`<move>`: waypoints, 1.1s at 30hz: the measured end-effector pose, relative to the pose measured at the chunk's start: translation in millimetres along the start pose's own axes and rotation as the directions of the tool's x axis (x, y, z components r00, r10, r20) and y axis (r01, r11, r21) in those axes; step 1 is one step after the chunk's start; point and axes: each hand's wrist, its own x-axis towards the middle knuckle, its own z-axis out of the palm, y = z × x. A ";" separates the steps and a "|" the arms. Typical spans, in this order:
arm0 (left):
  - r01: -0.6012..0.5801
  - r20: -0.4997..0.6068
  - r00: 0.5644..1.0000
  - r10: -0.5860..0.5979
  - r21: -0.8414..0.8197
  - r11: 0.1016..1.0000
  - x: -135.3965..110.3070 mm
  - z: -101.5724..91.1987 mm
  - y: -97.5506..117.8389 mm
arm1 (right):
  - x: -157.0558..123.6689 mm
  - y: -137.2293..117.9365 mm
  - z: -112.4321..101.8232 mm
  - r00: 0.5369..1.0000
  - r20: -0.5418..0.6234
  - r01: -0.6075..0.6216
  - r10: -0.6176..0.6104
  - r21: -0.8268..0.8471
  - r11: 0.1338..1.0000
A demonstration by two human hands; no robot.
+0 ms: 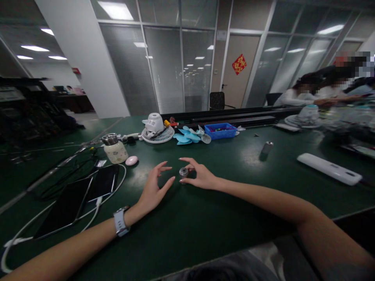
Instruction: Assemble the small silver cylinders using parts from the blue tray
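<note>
A small silver metal cylinder (183,172) with a round, ringed top stands upright near the middle of the dark green table. My right hand (200,175) has its thumb at the cylinder's front and its bent fingers at the far side, gripping it, while the index finger stretches out above. To its left, my left hand (156,183) hovers with thumb and fingers spread apart, holding nothing. A grey-banded watch (120,221) is on my left wrist. Farther right stands a similar metal cylinder (267,147).
A white fan part (154,125), blue fan blades (187,136) and a blue basket (221,131) lie at the back. On the left are a flask (115,151), a pink oval object (131,160), tablets (66,207) and cables. A long white object (329,168) lies right. People sit beyond.
</note>
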 end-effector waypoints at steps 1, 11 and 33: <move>-0.016 0.004 1.000 0.017 -0.013 1.000 0.1 0.6 2.3 | 1.4 -0.3 5.9 1.000 0.001 0.008 -0.008 0.009 1.000; -0.049 0.005 0.999 0.050 -0.089 0.995 26.3 17.5 16.0 | -3.3 7.1 18.4 0.999 -0.046 -0.013 0.011 -0.062 0.998; 0.199 0.204 0.960 -0.194 -0.004 0.980 7.9 1.9 -18.3 | -3.7 50.6 -51.5 0.946 -0.317 -0.145 0.072 -0.214 0.966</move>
